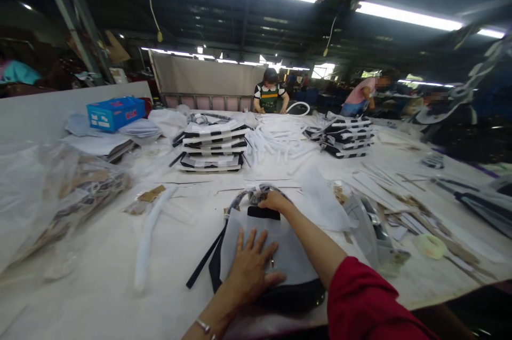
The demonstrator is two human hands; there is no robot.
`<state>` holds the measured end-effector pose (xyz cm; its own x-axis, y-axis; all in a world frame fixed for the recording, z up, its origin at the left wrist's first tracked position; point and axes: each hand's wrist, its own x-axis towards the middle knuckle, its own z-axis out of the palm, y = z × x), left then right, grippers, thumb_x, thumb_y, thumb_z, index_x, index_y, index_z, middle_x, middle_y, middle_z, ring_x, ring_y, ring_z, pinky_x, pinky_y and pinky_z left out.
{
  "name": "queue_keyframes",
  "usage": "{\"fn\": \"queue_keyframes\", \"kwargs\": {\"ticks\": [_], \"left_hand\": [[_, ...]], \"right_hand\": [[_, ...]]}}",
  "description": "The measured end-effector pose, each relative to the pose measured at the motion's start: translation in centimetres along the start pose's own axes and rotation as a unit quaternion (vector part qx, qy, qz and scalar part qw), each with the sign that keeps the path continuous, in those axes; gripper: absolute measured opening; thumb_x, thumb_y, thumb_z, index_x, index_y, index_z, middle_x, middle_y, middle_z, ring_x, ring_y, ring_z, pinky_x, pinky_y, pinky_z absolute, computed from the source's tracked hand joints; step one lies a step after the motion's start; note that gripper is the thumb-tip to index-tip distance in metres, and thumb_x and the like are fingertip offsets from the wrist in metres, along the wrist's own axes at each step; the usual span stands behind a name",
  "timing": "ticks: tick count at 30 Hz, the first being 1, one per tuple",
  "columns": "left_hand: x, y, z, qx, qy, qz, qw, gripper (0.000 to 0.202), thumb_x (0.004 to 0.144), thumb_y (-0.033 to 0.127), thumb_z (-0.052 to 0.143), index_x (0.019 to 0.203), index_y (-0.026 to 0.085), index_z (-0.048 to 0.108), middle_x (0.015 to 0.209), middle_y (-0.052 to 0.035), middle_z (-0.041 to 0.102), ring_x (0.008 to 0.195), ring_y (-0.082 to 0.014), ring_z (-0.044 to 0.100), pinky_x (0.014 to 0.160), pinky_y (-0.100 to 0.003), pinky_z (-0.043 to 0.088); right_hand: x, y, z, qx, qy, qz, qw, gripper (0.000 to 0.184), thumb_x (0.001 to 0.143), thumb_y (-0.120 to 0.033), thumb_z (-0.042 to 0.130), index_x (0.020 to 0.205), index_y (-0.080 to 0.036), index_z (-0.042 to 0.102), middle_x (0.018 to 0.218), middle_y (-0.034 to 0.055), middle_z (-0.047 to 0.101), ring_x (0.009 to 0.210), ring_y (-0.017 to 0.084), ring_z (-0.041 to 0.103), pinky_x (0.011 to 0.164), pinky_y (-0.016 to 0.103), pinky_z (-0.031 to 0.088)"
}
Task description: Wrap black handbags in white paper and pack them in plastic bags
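A black handbag [294, 297] lies on the white table in front of me, with a translucent grey-white sheet [296, 257] over its face. My left hand [250, 268] rests flat on this sheet, fingers spread. At the bag's top, my right hand [275, 201] is closed by a black tab [264, 213] and the wrapped handle [240, 198]; its fingertips are partly hidden, and it appears to grip the bag there. A loose black strap [204, 260] sticks out to the left.
Stacked bags with white padding [214, 145] stand ahead, with another bag stack [348, 137] to the right. A white foam tube [150, 238], blue box [116, 113], plastic bag [36, 190], tape roll [430, 245] and paper strips lie around. A co-worker [271, 92] stands across the table.
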<state>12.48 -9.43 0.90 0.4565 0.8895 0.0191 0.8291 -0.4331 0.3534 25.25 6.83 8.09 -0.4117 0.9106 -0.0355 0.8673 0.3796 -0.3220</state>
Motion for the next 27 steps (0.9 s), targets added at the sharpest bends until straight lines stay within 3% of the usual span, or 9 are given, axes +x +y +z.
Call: {"fn": "queue_keyframes", "kwargs": {"ticks": [3, 6, 12, 15, 17, 20, 22, 24, 27], "left_hand": [[0.0, 0.1, 0.0, -0.004, 0.001, 0.003, 1.0, 0.075, 0.082, 0.079, 0.043, 0.146, 0.041, 0.035, 0.158, -0.007, 0.03, 0.146, -0.0395, 0.019, 0.113, -0.073, 0.007], [0.0, 0.2, 0.0, -0.006, 0.008, 0.002, 1.0, 0.074, 0.082, 0.078, 0.042, 0.146, 0.04, 0.037, 0.158, -0.0076, 0.031, 0.146, -0.0389, 0.018, 0.113, -0.072, 0.005], [0.1, 0.5, -0.1, -0.015, 0.021, 0.005, 1.0, 0.07, 0.084, 0.073, 0.047, 0.143, 0.037, 0.042, 0.156, -0.0091, 0.033, 0.146, -0.0393, 0.018, 0.113, -0.071, 0.003], [0.0, 0.6, -0.2, -0.024, 0.028, 0.004, 0.999, 0.07, 0.083, 0.073, 0.049, 0.143, 0.037, 0.044, 0.154, -0.0087, 0.036, 0.146, -0.0387, 0.02, 0.114, -0.07, 0.002], [-0.1, 0.7, -0.2, -0.026, 0.034, 0.002, 0.999, 0.069, 0.083, 0.074, 0.048, 0.142, 0.037, 0.045, 0.153, -0.008, 0.038, 0.145, -0.0385, 0.022, 0.114, -0.069, 0.003], [-0.2, 0.8, -0.3, -0.022, 0.045, 0.001, 0.999, 0.069, 0.084, 0.073, 0.047, 0.141, 0.034, 0.046, 0.152, -0.0086, 0.039, 0.144, -0.038, 0.024, 0.115, -0.069, 0.005], [-0.3, 0.8, -0.3, -0.026, 0.056, -0.001, 0.998, 0.073, 0.083, 0.073, 0.049, 0.141, 0.029, 0.045, 0.151, -0.0107, 0.042, 0.144, -0.0374, 0.026, 0.116, -0.068, 0.007], [-0.3, 0.6, -0.2, -0.044, 0.077, -0.005, 0.996, 0.074, 0.084, 0.07, 0.051, 0.141, 0.024, 0.043, 0.148, -0.0127, 0.045, 0.143, -0.0354, 0.03, 0.117, -0.066, 0.009], [-0.2, 0.0, 0.2, -0.082, 0.125, -0.033, 0.988, 0.055, 0.095, 0.052, 0.046, 0.14, 0.02, 0.042, 0.144, -0.0126, 0.05, 0.14, -0.0283, 0.038, 0.119, -0.06, 0.015]], "right_hand": [[-0.1, -0.1, 0.1, 0.037, -0.014, 0.038, 0.998, 0.018, 0.074, -0.032, 0.074, 0.084, -0.018, 0.076, 0.067, 0.0008, 0.069, 0.064, 0.017, 0.064, 0.061, 0.027, 0.049], [-2.0, 0.4, -0.7, 0.062, -0.017, 0.065, 0.996, 0.02, 0.074, -0.038, 0.074, 0.07, -0.018, 0.073, 0.063, 0.0005, 0.066, 0.063, 0.016, 0.061, 0.06, 0.027, 0.046], [-6.1, 0.1, -1.8, 0.1, -0.028, 0.056, 0.993, 0.019, 0.077, -0.039, 0.07, 0.079, -0.02, 0.072, 0.074, -0.0009, 0.069, 0.072, 0.016, 0.063, 0.063, 0.024, 0.043], [-7.1, -1.0, -1.8, 0.06, -0.029, 0.044, 0.997, 0.018, 0.079, -0.038, 0.068, 0.082, -0.021, 0.072, 0.079, 0.0006, 0.071, 0.074, 0.017, 0.063, 0.066, 0.026, 0.044], [-7.5, -1.8, -2.1, 0.018, -0.001, 0.04, 0.999, 0.018, 0.08, -0.034, 0.067, 0.092, -0.022, 0.071, 0.092, 0.0028, 0.072, 0.084, 0.02, 0.064, 0.072, 0.028, 0.045], [-8.0, -2.7, -3.1, -0.047, 0.096, 0.031, 0.994, 0.031, 0.082, -0.026, 0.065, 0.113, -0.021, 0.064, 0.112, 0.0083, 0.068, 0.104, 0.024, 0.06, 0.086, 0.033, 0.043], [-8.5, -3.0, -3.3, -0.076, 0.139, 0.021, 0.987, 0.023, 0.088, -0.025, 0.058, 0.11, -0.02, 0.063, 0.11, 0.0085, 0.068, 0.103, 0.023, 0.06, 0.088, 0.032, 0.042], [-9.2, -2.9, -2.5, -0.078, 0.102, 0.02, 0.992, 0.017, 0.093, -0.028, 0.051, 0.098, -0.021, 0.066, 0.1, 0.006, 0.07, 0.095, 0.021, 0.063, 0.083, 0.03, 0.044], [-10.5, -2.0, 0.3, -0.094, 0.015, 0.013, 0.995, 0.021, 0.094, -0.033, 0.051, 0.096, -0.021, 0.069, 0.099, 0.0071, 0.071, 0.095, 0.022, 0.064, 0.083, 0.032, 0.045]]}}
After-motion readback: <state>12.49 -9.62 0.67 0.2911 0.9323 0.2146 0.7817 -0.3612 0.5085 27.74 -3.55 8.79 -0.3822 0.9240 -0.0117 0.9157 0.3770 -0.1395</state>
